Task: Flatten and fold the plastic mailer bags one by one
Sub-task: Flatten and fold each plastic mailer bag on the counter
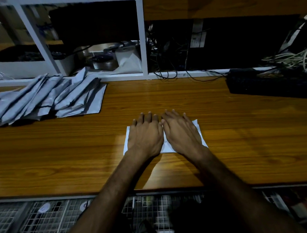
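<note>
— Now, what's nearest?
— Both hands, left hand [144, 134] and right hand [181, 132], press flat, fingers straight, on a folded white mailer bag [166, 147] mid-counter [239, 138].
— How will it handle?
— Probably light, slippery; pinch its edges. More mailer bags [45, 97] lie at the far-left edge.

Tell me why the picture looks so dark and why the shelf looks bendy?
In the head view the light is dim, falling mostly on the wooden table around the two hands pressing the white mailer bag; the shelf behind sinks into shadow; the wide-angle lens bows its white posts and the table edge; the wire baskets at the bottom are blurred.
</note>
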